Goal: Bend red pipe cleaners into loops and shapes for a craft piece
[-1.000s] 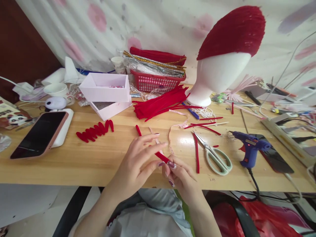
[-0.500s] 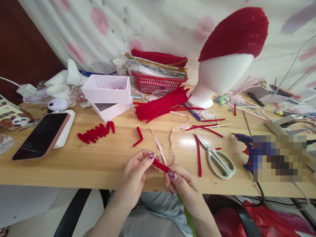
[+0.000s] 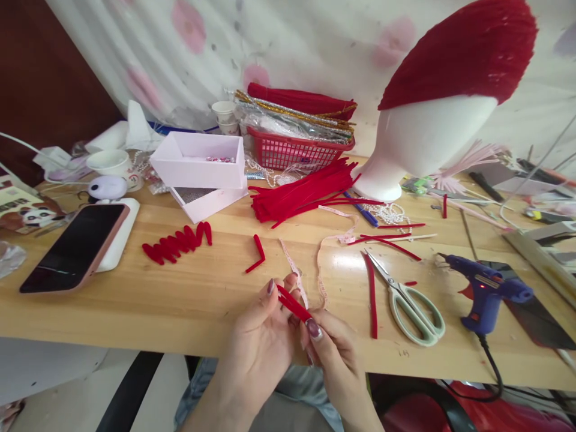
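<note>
Left hand (image 3: pixel 258 342): opened from its earlier pinch, palm turned up, thumb and fingertips apart.
Red strip (image 3: pixel 294 306): shows two strands where one showed before.
Bent red piece (image 3: pixel 260 247): fully visible, no longer part-hidden.

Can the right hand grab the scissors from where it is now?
Probably yes: only a loose red strip lies flat between the right hand and the scissors. But that hand pinches a red piece, so it might need to let go first.
</note>
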Tool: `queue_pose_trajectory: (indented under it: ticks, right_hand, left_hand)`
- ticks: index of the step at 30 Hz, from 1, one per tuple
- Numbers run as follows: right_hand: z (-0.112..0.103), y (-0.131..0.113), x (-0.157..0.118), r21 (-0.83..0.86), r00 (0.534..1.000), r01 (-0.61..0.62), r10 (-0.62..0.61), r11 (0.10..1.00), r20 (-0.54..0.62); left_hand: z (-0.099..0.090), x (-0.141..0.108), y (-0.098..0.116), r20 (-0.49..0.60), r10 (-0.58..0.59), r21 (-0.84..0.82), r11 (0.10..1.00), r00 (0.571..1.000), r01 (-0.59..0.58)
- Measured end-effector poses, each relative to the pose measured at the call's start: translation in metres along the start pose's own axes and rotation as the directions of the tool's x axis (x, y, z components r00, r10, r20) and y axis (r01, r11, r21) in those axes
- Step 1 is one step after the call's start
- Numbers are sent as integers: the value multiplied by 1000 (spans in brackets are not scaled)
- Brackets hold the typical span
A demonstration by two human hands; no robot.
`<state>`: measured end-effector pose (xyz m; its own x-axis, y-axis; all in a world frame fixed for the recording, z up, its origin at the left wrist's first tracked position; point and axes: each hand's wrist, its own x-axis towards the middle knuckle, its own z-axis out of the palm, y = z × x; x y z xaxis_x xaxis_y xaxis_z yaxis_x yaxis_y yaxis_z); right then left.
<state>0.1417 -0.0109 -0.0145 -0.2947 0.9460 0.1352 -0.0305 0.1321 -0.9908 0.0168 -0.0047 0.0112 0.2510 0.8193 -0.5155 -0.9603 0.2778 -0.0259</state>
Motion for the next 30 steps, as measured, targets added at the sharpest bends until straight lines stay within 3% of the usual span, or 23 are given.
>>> queue_pose_trajectory:
  ticks: [3,7,14,22,30]
  right_hand:
    - [2,3,1,44,1000,-5,5,999,-9]
    - [3,5,1,259,990,-139,143,956,5]
    - [4,1,3,433,978,-202,202,879,46]
    - [2,-4,0,365,977,-212,190,907,95]
    - [5,-11,-4,187,976,-172,142,967,163]
  left_hand:
    - [-1,4,0,35,42,50,998,998,-44]
    - [-5,8,-1,169,113,178,974,979,-143]
    - [-16,16,-2,312,68,178,976,948,-128]
    - [-19,17,-4,345,130,186,961,930,-203]
    - [-14,18,1,243,310,239,899,919,-367]
